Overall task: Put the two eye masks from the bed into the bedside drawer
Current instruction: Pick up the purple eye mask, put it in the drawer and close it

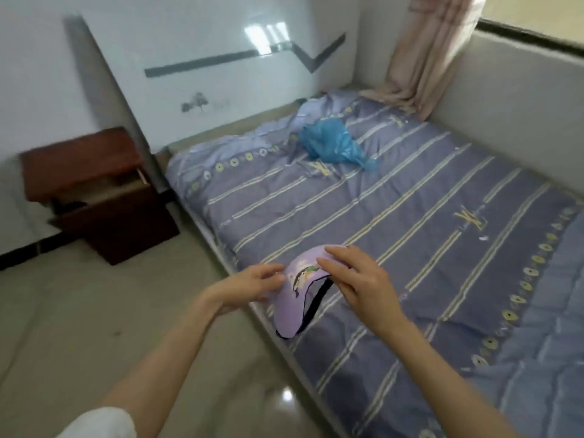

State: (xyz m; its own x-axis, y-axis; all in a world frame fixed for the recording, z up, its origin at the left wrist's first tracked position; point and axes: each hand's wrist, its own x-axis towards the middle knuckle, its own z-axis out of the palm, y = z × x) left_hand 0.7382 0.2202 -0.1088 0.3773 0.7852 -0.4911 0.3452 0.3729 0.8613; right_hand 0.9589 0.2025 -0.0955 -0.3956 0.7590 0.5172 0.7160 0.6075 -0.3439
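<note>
We're looking over the bed, its striped quilt running off frame at right. Bedside cabinet is sitting at the left of the headboard, blurred; its drawer is standing open, something dark inside that we can't identify. Blue plastic bag is lying crumpled near the head end. We're holding one purple eye mask at the bed's near edge: left hand pinching its left side, right hand gripping the top, partly covering it. Black strap is hanging underneath.
</note>
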